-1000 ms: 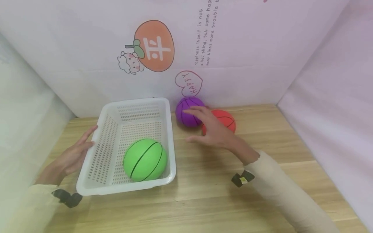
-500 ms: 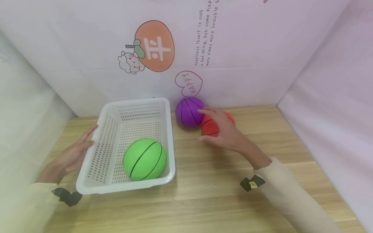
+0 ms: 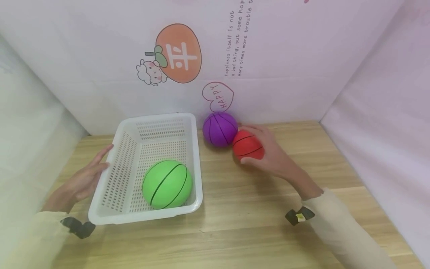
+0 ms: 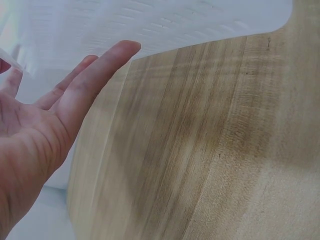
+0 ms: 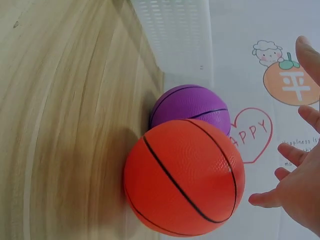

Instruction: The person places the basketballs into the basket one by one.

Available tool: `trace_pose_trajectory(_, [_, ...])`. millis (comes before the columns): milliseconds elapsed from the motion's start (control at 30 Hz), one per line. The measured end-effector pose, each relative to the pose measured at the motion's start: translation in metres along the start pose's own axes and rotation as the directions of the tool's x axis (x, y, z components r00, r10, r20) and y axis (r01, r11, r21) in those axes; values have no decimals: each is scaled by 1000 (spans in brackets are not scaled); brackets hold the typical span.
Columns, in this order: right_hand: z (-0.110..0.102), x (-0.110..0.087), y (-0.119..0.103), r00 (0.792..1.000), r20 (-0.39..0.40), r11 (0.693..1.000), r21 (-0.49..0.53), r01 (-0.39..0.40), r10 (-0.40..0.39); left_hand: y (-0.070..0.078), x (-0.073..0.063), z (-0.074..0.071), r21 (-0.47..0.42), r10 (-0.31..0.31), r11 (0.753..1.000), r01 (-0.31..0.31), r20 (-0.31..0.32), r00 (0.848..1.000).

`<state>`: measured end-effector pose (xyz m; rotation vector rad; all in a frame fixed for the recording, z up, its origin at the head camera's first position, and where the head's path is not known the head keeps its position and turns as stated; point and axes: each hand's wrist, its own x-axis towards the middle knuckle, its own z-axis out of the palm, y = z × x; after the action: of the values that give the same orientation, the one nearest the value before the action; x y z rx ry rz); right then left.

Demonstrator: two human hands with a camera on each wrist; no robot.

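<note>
A white plastic basket (image 3: 198,168) stands on the left with a green toy basketball (image 3: 167,185) inside. My left hand (image 3: 80,183) lies against its left side, fingers extended at the rim. In the left wrist view, the straight fingers (image 4: 92,82) reach along the basket's outer wall. On the right, my right hand (image 3: 270,157) spreads over the far side of a red toy basketball (image 3: 246,145), thumb toward the front. The right wrist view shows the fingers (image 5: 267,199) spread beside the red ball. Touching the red ball's left is a purple toy basketball (image 3: 220,130).
The wooden tabletop (image 3: 215,235) carries everything. A white printed sheet (image 3: 285,56) rises at the back, just behind the purple ball, and white cloth sides (image 3: 379,123) flank the table left and right.
My right hand has moved right, from in front of the purple ball to around the red ball. The left hand, basket and green ball stay in place.
</note>
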<state>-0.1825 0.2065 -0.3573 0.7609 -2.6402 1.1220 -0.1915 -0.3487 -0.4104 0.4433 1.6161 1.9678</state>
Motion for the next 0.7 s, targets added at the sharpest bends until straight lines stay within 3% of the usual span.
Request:
trace_pose_trajectory(167, [-2, -3, 5, 999, -28, 1000, 8, 15, -15, -1, -1, 1, 23, -11, 1000, 11, -20, 1000])
trace_pose_trajectory(700, [-9, -20, 22, 996, -54, 998, 6, -65, 66, 0, 0, 0, 6, -1, 1000, 1, -6, 1000])
